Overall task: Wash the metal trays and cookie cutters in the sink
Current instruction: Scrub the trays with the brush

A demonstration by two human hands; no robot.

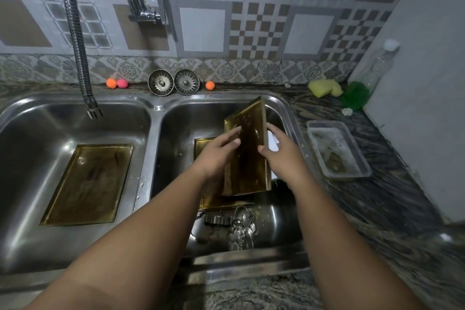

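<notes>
I hold a brass-coloured metal tray [249,158] tilted up on its edge over the right basin [176,121]. My left hand [219,151] lies with straight fingers on the tray's inner face. My right hand [279,156] grips the tray's right rim, thumb in front and fingers behind, where something small and white [273,143] shows. A second tray [205,146] lies flat under it on the basin floor. A third tray [88,184] lies flat in the left basin. A figure-shaped cookie cutter [242,224] and another cutter [217,219] lie at the right basin's front.
The flexible tap hose [94,111] hangs over the left basin. Two sink strainers [173,82] and small coloured balls stand on the back ledge. On the right counter are a soapy plastic container [337,151], a yellow sponge [324,88], a green scrubber [356,98] and a clear bottle [382,63].
</notes>
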